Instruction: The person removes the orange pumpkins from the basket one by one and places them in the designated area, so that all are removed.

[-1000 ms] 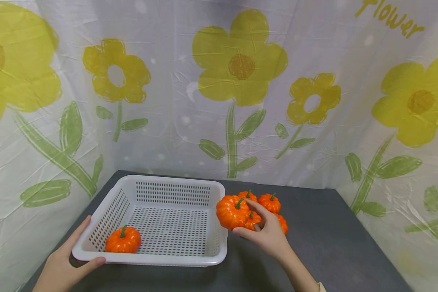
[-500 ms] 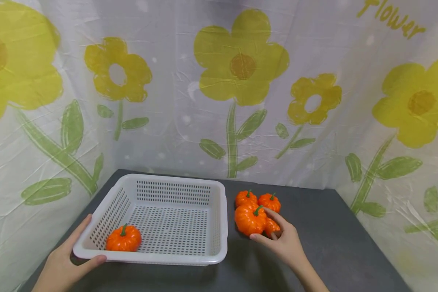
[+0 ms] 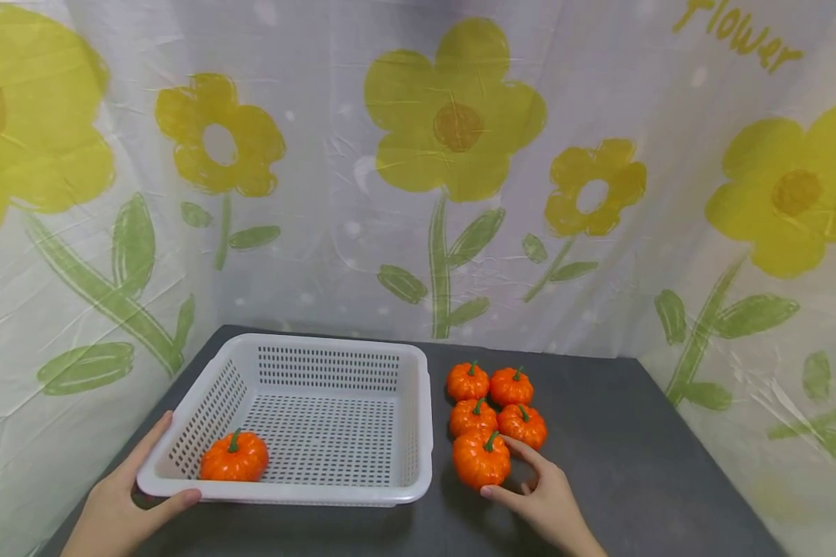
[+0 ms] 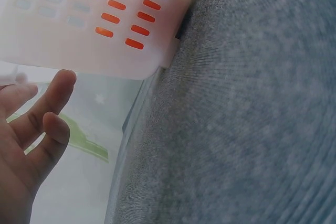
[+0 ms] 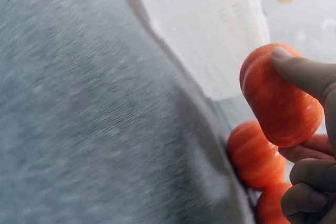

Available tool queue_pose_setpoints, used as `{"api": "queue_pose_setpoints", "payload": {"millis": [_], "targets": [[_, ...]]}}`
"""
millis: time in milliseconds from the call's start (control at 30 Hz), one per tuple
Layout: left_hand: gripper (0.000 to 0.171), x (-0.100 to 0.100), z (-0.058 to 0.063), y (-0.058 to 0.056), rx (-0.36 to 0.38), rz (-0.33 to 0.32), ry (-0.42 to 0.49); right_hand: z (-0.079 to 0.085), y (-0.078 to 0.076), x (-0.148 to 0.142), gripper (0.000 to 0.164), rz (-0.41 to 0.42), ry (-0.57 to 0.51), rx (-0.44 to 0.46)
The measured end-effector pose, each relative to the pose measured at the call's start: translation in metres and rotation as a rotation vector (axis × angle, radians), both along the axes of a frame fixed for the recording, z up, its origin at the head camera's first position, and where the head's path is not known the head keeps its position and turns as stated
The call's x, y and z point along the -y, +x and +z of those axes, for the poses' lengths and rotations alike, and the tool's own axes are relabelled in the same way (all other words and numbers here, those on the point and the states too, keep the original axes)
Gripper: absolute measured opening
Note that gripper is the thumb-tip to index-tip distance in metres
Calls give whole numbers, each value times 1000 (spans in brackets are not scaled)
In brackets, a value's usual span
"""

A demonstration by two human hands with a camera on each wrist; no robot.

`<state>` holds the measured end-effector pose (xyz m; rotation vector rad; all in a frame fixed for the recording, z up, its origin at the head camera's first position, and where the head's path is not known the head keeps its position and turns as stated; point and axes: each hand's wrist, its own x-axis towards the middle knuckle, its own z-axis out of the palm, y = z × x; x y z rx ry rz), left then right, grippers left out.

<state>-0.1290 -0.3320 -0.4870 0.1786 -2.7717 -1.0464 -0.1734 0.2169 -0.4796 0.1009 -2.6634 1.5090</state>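
My right hand (image 3: pixel 546 499) pinches a small orange pumpkin (image 3: pixel 481 459) with a green stem between thumb and fingers. In the right wrist view, the thumb presses on the pumpkin (image 5: pixel 278 98), and the lower fingers are curled beside it. Several similar pumpkins (image 3: pixel 472 418) sit in a cluster just behind the held one. At the left, my left hand (image 3: pixel 121 495) touches the near left corner of a white plastic basket (image 3: pixel 279 493), thumb at the front rim, fingers along the left side. Its fingers look relaxed in the left wrist view. One pumpkin (image 3: pixel 234 456) lies in the basket's near left corner.
A dark grey table (image 3: pixel 620 449) carries the basket and the pumpkins. A white curtain (image 3: pixel 320 286) printed with yellow flowers hangs behind and along both sides. The basket's right wall (image 3: pixel 418 433) stands between its inside and the pumpkin cluster.
My right hand has moved right and toward me with the pumpkin, away from the basket's right rim to the front of the cluster. The left hand and the basket look unmoved.
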Motion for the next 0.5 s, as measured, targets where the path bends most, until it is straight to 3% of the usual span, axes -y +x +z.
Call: {"api": "queue_pose_setpoints", "payload": {"millis": [267, 500], "targets": [[119, -1, 0, 0, -20, 2, -9, -15, 2, -2, 79, 17, 24, 52], [120, -1, 1, 0, 13, 1, -8, -22, 0, -1, 79, 11, 33, 26]]}}
